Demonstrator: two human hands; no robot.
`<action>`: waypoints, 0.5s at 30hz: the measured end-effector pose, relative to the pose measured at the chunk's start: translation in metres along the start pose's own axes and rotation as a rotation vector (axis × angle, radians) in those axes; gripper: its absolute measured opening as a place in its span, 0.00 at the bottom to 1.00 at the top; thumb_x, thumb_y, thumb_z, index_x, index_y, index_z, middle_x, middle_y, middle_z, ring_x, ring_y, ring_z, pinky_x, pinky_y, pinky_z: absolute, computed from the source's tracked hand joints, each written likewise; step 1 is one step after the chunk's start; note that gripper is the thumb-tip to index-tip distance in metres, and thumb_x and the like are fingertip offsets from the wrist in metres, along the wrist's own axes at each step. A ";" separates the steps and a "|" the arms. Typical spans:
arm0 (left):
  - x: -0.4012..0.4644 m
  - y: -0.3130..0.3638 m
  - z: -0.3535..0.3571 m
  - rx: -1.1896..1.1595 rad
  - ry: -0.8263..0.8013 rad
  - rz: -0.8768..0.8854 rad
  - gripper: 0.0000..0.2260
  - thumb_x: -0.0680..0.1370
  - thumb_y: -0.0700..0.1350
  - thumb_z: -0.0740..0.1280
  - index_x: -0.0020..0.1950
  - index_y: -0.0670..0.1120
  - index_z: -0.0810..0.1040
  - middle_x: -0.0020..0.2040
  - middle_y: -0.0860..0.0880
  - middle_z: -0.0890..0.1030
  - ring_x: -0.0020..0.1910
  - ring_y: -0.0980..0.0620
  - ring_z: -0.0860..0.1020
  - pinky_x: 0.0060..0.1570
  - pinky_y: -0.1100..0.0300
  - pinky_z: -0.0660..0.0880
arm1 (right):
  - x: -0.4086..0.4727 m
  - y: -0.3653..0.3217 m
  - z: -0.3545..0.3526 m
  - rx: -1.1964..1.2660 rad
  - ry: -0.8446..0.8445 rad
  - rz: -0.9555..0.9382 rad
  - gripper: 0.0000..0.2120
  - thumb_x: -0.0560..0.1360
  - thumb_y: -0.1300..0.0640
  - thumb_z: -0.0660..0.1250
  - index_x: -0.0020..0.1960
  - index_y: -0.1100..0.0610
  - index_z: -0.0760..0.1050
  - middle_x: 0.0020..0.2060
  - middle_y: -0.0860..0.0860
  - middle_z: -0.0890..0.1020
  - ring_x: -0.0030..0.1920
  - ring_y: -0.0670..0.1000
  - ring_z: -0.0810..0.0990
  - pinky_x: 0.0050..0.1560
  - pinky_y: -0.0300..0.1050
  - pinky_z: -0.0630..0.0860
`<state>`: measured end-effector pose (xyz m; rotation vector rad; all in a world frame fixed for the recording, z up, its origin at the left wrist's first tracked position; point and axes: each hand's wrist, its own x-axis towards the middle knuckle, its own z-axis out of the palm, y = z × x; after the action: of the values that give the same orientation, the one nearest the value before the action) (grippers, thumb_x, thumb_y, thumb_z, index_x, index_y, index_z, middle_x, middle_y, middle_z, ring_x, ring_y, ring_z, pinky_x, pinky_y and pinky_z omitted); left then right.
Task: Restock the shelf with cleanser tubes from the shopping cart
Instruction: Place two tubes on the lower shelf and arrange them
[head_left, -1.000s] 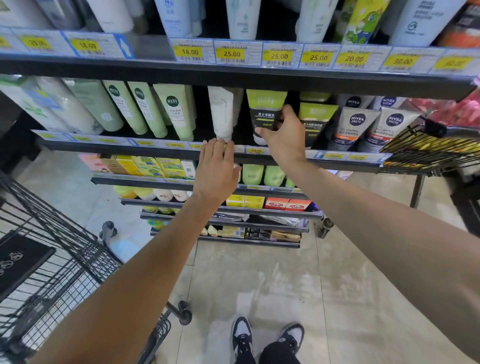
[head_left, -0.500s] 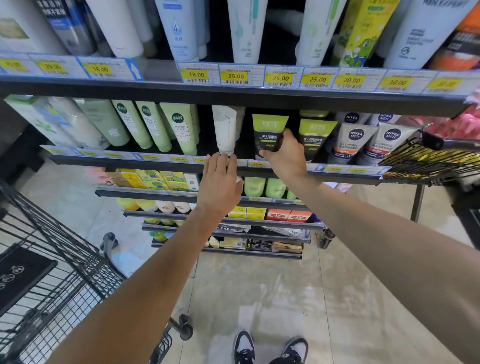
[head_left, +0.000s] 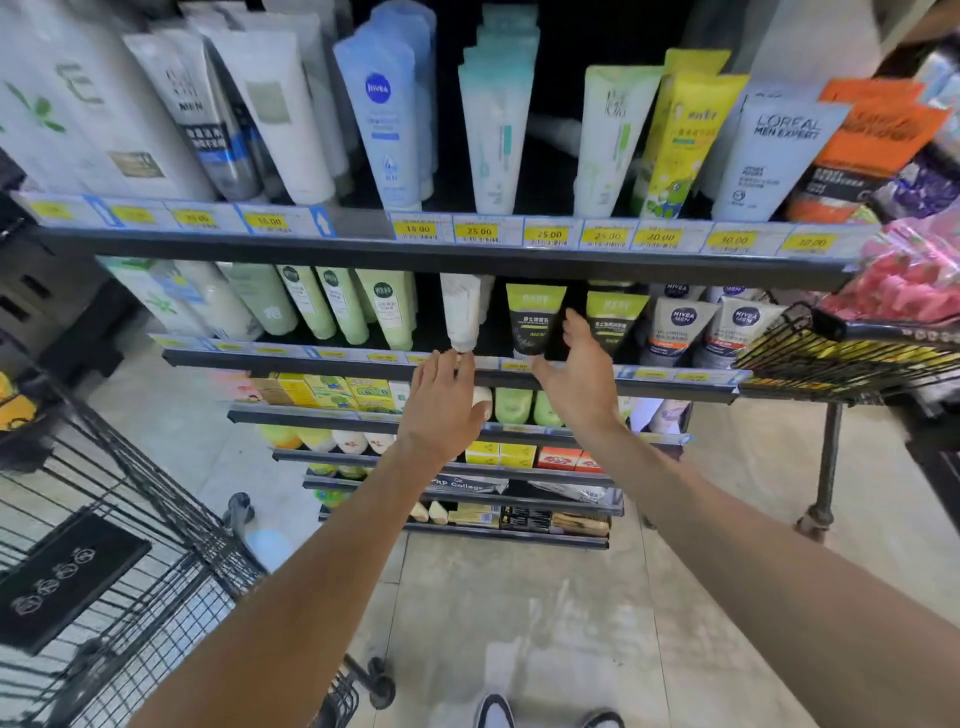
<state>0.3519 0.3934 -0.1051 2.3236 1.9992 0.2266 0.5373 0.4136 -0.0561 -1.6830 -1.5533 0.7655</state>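
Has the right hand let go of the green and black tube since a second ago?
Yes. The right hand has come off the green and black tube, now open just right of it, nearer the shelf edge.

floor (head_left: 545, 613): pale glossy tiles with soft reflections | shelving (head_left: 447, 257): dark metal tiers stepping downward, yellow price tags (head_left: 478, 231) along the edges | right: black wire basket (head_left: 831, 353) on a metal pole (head_left: 826, 467) | light: even, indoor
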 end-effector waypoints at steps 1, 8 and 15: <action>-0.005 -0.001 -0.005 -0.008 0.000 -0.014 0.33 0.83 0.55 0.65 0.81 0.40 0.58 0.77 0.38 0.65 0.78 0.37 0.61 0.78 0.44 0.57 | -0.007 -0.003 -0.003 -0.001 -0.001 -0.015 0.39 0.78 0.53 0.73 0.82 0.57 0.57 0.77 0.52 0.70 0.76 0.51 0.69 0.73 0.45 0.69; -0.040 -0.001 -0.061 -0.089 0.000 -0.092 0.33 0.83 0.56 0.65 0.81 0.40 0.58 0.76 0.40 0.67 0.76 0.39 0.64 0.75 0.44 0.64 | -0.044 -0.040 -0.032 0.006 -0.042 -0.070 0.35 0.79 0.53 0.72 0.81 0.53 0.59 0.78 0.50 0.68 0.77 0.52 0.66 0.77 0.54 0.66; -0.030 0.005 -0.093 -0.221 -0.019 -0.184 0.33 0.84 0.54 0.64 0.83 0.41 0.55 0.79 0.41 0.63 0.78 0.40 0.62 0.75 0.45 0.65 | -0.028 -0.059 -0.049 -0.121 -0.105 -0.173 0.33 0.79 0.50 0.72 0.79 0.56 0.64 0.76 0.53 0.70 0.76 0.54 0.68 0.74 0.50 0.67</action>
<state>0.3380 0.3591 -0.0150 1.9903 2.0466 0.3904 0.5407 0.3820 0.0192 -1.5896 -1.8239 0.6912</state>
